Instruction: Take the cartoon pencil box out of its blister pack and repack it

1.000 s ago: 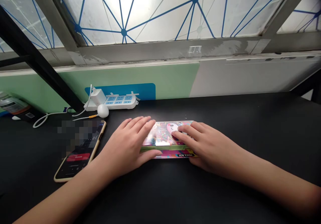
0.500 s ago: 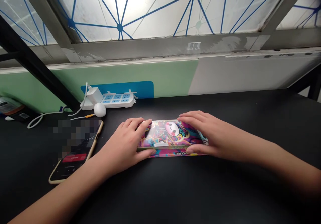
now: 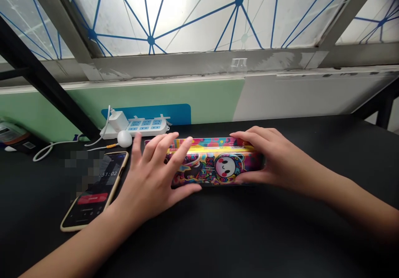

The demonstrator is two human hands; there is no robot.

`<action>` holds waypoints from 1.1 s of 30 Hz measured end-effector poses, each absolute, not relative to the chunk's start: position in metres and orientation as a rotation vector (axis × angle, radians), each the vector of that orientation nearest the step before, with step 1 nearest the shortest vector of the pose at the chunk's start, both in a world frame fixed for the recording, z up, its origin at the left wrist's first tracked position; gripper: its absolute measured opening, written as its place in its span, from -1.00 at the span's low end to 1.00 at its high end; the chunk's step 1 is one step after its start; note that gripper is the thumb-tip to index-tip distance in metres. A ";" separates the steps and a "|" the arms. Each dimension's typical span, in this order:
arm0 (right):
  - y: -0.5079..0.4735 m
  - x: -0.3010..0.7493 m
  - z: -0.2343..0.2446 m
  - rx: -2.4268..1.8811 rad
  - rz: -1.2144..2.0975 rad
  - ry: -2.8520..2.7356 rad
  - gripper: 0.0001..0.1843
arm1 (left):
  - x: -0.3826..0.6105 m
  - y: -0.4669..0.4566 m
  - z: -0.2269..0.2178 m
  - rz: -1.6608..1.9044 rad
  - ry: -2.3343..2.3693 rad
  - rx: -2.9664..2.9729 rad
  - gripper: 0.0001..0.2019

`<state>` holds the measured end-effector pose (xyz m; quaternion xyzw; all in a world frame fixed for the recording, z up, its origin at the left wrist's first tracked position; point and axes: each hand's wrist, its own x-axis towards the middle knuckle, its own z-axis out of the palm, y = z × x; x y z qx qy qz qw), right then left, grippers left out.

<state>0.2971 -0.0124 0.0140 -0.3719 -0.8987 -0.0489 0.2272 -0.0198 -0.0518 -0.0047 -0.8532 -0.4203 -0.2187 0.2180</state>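
Observation:
A colourful cartoon-printed pencil box (image 3: 207, 168) lies on the black table, its long side facing me. A round white cartoon face shows on its near side, and a pink and blue strip runs along its far edge. My right hand (image 3: 272, 155) grips the box's right end, thumb in front and fingers over the top. Over the left end, my left hand (image 3: 156, 172) has its fingers spread and partly hides the box; whether its fingertips touch the box I cannot tell.
A phone (image 3: 96, 195) in a cream case lies left of the box, beside my left forearm. Behind stand a white power strip (image 3: 146, 124) with a plugged charger, a cable and a white round object (image 3: 124, 139). A dark bottle (image 3: 18, 136) lies far left on the black table (image 3: 237, 236).
The pencil box has been turned, so a different printed side now faces me. My left fingers have lifted and spread; my right hand has kept hold of the right end.

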 end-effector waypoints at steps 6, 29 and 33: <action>-0.020 0.290 0.012 -0.852 -0.526 -2.473 -0.77 | -0.022 -0.054 0.003 -0.614 -1.123 -2.318 -0.68; -0.034 0.256 -0.021 -0.697 -0.244 -2.708 -0.53 | -0.015 -0.049 -0.023 -0.337 -1.344 -2.563 -0.19; -0.034 0.257 -0.024 -0.715 -0.159 -2.775 -0.33 | -0.018 -0.045 -0.030 -0.272 -1.464 -2.564 -0.06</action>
